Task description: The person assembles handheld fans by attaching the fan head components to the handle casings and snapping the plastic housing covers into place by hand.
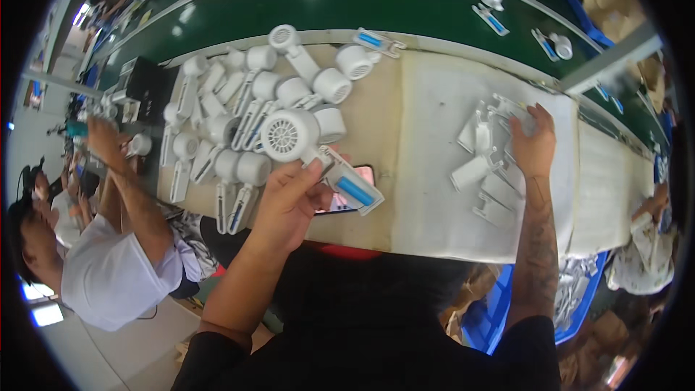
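My left hand (286, 206) is closed round the neck of a white handheld fan (291, 135). Its round grille faces up, and its handle is uncovered, with a blue battery (356, 190) showing inside. Behind that handle, a phone (368, 174) lies partly hidden on the table. Over on the right, my right hand (534, 141) reaches into a loose group of white plastic handle covers (474, 170). Its thumb and fingers are apart and bent at the edge of the covers; whether they touch one is hard to see.
Many white fans (250, 87) crowd the table's left half. Beyond runs a green conveyor belt (304, 0) carrying a few fan parts (492, 18). A blue crate (499, 311) of white parts stands below the right edge. A co-worker in a white shirt (123, 268) works at left.
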A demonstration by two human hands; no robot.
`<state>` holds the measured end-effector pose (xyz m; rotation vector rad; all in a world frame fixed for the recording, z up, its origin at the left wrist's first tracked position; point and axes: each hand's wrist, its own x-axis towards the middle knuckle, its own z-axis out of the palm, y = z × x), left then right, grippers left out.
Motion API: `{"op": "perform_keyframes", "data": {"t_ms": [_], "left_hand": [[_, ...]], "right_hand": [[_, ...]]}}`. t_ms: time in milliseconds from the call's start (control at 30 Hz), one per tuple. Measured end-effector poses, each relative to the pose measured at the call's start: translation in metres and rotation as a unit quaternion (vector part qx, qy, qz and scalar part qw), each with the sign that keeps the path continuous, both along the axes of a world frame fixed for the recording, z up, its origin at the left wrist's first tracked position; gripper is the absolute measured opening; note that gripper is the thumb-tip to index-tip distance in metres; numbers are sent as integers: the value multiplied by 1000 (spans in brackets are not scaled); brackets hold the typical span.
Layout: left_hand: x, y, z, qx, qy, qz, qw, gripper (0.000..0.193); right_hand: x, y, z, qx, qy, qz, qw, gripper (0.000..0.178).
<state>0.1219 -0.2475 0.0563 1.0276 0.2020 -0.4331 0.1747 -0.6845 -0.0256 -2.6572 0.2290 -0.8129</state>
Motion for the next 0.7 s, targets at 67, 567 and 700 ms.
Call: {"op": "perform_keyframes", "data": {"t_ms": [67, 567, 700], "left_hand": [[2, 7, 2, -6, -5, 26, 1000, 29], [-8, 31, 8, -46, -113, 84, 989, 38], [-15, 42, 13, -79, -117, 104, 984, 38]], "right_hand": [[6, 9, 8, -21, -4, -2, 1000, 39], [-55, 284, 120, 173, -45, 384, 906, 29], [-40, 310, 123, 195, -55, 420, 885, 28]]}}
